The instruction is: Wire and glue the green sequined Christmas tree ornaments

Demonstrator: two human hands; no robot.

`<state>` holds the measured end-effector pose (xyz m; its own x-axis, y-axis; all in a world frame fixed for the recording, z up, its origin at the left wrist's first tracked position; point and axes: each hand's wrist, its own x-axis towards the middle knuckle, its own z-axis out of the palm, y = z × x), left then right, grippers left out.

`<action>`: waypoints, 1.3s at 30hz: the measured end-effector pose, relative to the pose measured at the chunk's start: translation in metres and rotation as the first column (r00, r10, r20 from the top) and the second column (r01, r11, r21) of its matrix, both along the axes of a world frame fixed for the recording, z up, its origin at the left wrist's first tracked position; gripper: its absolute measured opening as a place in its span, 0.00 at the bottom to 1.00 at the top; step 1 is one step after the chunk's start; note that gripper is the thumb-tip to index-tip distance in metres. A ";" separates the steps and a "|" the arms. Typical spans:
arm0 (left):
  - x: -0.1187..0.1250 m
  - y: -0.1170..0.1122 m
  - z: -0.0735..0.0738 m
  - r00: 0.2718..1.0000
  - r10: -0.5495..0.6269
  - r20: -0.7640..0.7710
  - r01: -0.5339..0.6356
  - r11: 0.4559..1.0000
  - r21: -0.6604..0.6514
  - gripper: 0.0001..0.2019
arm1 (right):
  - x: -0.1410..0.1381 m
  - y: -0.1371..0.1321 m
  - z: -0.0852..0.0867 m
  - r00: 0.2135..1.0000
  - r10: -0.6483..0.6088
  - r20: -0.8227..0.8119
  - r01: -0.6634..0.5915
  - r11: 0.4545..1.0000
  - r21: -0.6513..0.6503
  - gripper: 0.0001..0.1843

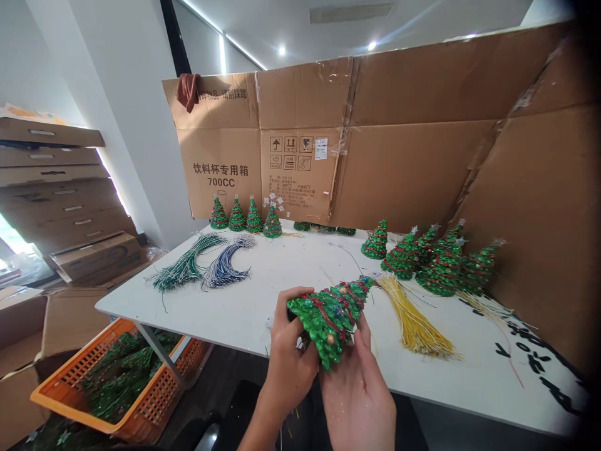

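A small green tinsel Christmas tree (pixel 331 316) with red garland and gold balls lies tilted between my hands, its tip toward the upper right. My left hand (pixel 291 344) grips the tree at its base, the fingers curled round the lower edge. Under the tree, my right hand (pixel 359 382) supports it from below and the right side, with the thumb up along its side. Part of the right fingers is hidden behind the tree. Just right of the tip lies a bundle of yellow wires (pixel 420 319) on the white table (pixel 263 319).
Green wires (pixel 188 266) and blue wires (pixel 228 266) lie at the left of the table. Finished-looking trees (pixel 441 263) stand at the right, others (pixel 237 216) at the back. A cardboard wall (pixel 399 169) closes the rear. An orange crate (pixel 150 401) of trees stands lower left.
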<state>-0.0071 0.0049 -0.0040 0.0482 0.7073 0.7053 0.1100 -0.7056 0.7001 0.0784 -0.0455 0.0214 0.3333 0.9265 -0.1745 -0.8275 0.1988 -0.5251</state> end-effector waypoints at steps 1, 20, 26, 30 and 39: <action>0.000 0.001 0.000 1.000 -0.010 0.000 0.010 1.000 -0.003 0.15 | 0.000 0.000 0.001 1.000 -0.001 0.004 0.001 1.000 -0.001 0.41; 0.003 0.004 -0.006 0.997 -0.047 0.060 0.047 0.999 0.009 0.09 | -0.004 -0.004 0.010 0.998 -0.002 0.063 0.002 1.000 0.003 0.33; 0.004 0.004 -0.006 0.998 -0.047 0.049 0.047 0.999 0.011 0.10 | -0.003 -0.002 0.008 0.999 0.011 0.034 -0.010 1.000 -0.009 0.36; 0.004 0.005 -0.006 0.998 -0.042 0.043 0.040 0.998 0.041 0.13 | -0.002 0.000 0.008 1.000 0.013 -0.014 -0.013 1.000 -0.025 0.40; 0.007 0.005 -0.009 0.997 -0.011 0.073 0.007 0.998 0.057 0.09 | -0.002 0.000 0.009 1.000 -0.001 -0.010 0.001 1.000 -0.027 0.38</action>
